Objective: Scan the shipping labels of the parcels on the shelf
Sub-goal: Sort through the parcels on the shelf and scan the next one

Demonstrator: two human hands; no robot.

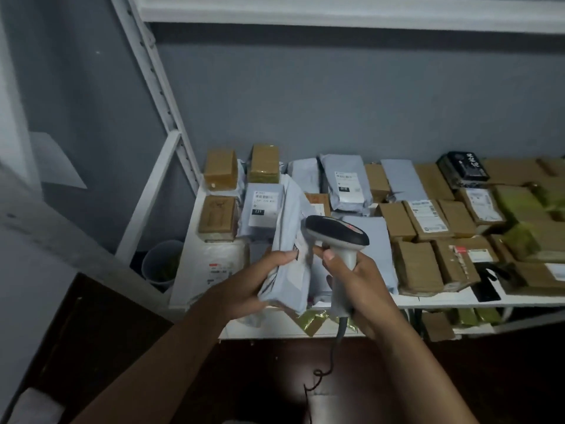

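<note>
The grey mailer bag [289, 237] is up off the shelf [452, 299], held on edge in front of the person, its label face turned toward the scanner so I only catch a sliver of print near the thumb. It looks soft and light: the plastic creases and bows where it is held, so I'd judge it will flop if taken by a corner and slide a little under dry fingers. The lower half, where the contents give it some body, seems the sensible place to hold, and that is where the left hand [244, 286] has it, fingers wrapped behind and thumb pressed across the front.

Just right of that grip, nearly touching it, the right hand [354, 286] is curled firmly around the handle of the barcode scanner [336, 232], whose dark head leans over the bag's top edge. Its cable [333, 347] trails down below the wrist.

Beyond both hands, further back on the shelf, lie other grey bags with white labels facing up, one marked 231 [263, 206], another 010 [347, 186]. Off to the right of the scanner hand the shelf is packed with stiffer brown cardboard boxes [422, 264]. To the left of the bag hand sits a white plastic parcel [217, 264].
</note>
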